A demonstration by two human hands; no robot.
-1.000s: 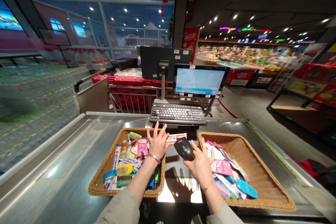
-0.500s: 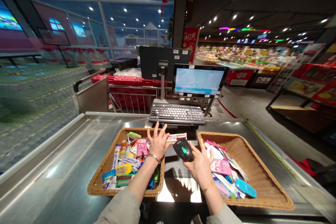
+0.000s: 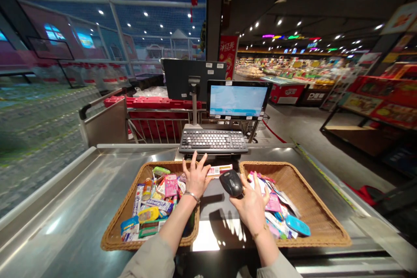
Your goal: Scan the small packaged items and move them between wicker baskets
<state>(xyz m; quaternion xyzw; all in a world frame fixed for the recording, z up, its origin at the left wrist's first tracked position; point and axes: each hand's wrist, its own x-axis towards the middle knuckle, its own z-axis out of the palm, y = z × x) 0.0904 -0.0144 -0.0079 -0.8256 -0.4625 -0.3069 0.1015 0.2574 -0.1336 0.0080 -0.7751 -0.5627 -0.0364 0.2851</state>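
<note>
My left hand (image 3: pixel 196 179) reaches over the right edge of the left wicker basket (image 3: pixel 109 230). Its thumb and fingers hold the end of a slim white-and-pink pack (image 3: pixel 222 169), which shows a barcode and points to the right. My right hand (image 3: pixel 252 200) grips a black barcode scanner (image 3: pixel 231 182), with its head turned towards the pack and just below it. Beside that hand is the right wicker basket (image 3: pixel 321 221). A blue case (image 3: pixel 298 226) and a pink packet (image 3: pixel 273 202) lie in it among other small goods.
Behind the baskets stand a keyboard (image 3: pixel 213 140) and a lit screen (image 3: pixel 237 100). The left basket holds several small packs, a yellow packet (image 3: pixel 148 214) among them. Raised edges border the metal counter (image 3: pixel 71 208). Beyond it is a shopping cart (image 3: pixel 156 124).
The camera view has swung slightly right, so baskets and screens sit further left. The scanner has tilted, and its green mark no longer shows. Both hands keep their hold.
</note>
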